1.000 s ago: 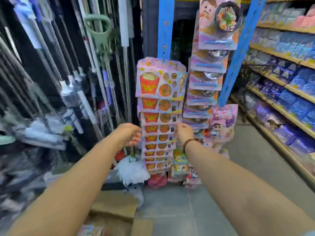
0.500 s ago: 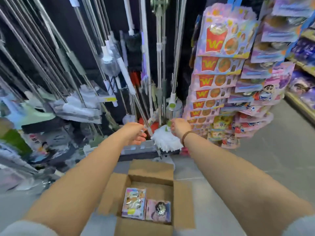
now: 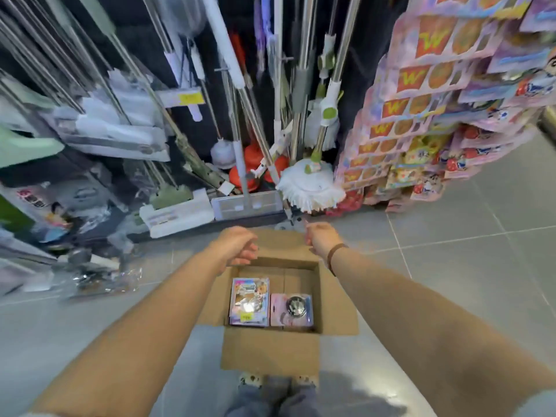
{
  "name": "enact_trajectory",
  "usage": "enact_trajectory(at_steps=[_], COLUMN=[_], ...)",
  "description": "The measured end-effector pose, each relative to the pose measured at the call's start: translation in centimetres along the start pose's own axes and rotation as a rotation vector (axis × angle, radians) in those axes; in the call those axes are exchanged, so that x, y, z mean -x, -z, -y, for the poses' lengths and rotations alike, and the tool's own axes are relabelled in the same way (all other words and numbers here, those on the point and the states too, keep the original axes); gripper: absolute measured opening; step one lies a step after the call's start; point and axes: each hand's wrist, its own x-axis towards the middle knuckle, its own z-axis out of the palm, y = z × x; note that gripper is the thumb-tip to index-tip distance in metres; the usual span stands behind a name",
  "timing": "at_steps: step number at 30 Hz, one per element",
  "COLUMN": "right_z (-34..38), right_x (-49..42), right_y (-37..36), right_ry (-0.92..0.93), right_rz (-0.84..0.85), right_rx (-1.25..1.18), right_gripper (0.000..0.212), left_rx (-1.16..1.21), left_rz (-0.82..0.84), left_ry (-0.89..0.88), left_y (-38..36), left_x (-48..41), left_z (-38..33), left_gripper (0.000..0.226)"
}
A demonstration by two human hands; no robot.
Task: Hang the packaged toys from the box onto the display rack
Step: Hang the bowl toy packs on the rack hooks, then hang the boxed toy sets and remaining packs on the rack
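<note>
The left grip and right grip hover empty, fingers loose, over the far edge of the open box on the floor. Below them, inside the box, two packs lie side by side. Just beyond the right grip is a mop. Right of that, the rack is full of toys.

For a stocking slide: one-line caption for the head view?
Empty left hand and right hand hover over an open cardboard box holding two packaged toys; hung toy packs at right.
</note>
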Motion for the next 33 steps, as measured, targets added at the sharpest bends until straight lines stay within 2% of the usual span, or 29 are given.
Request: enact_trajectory(at_steps=[5, 9, 13, 16, 19, 24, 27, 30, 33], right_z=[-10.0, -17.8, -25.6, -30.6, -34.2, -36.2, -36.6, -37.8, -39.1], right_x=[-4.8, -10.3, -16.9, -22.4, -28.4, -34.7, -35.4, -34.7, -34.3], right_y=[-3.9, -7.6, -12.2, -15.9, -20.0, -23.3, -23.7, -22.8, -22.0], right_ry=[-0.115, -0.194, -0.236, -0.238, -0.146, 0.006, 0.023, -0.03, -0.103], right_rz=[-0.019, 0.006, 0.03, 0.035, 0.124, 0.154, 0.138, 0.062, 0.045], right_rx=[0.003, -0.064, -0.084, -0.079, 0.006, 0.061, 0.017, -0.036, -0.146], right_gripper=[0.035, 0.036, 0.029, 0.028, 0.033, 0.03, 0.034, 0.036, 0.031], left_rx=[0.04, 0.021, -0.017, -0.099, -0.2, -0.315, -0.504, -0.891, -1.017], left_rz=[-0.01, 0.006, 0.033, 0.038, -0.018, -0.146, -0.132, 0.016, 0.121], left_ry=[0.094, 0.157, 0.152, 0.076, -0.062, -0.297, -0.405, -0.352, -0.33], left_y=[-1.2, -2.8, -4.6, -5.2, -5.2, -6.1, -7.3, -8.1, -8.4], left_x=[-6.5, -13.7, -22.2, -28.5, -35.0, -42.7, -44.7, -45.6, -45.7], left_z=[8.9, 16.4, 23.8, 28.5, 31.9, 34.5, 35.3, 36.6, 37.8], left_gripper=[0.002, 0.007, 0.009, 0.01, 0.016, 0.011, 0.021, 0.043, 0.04])
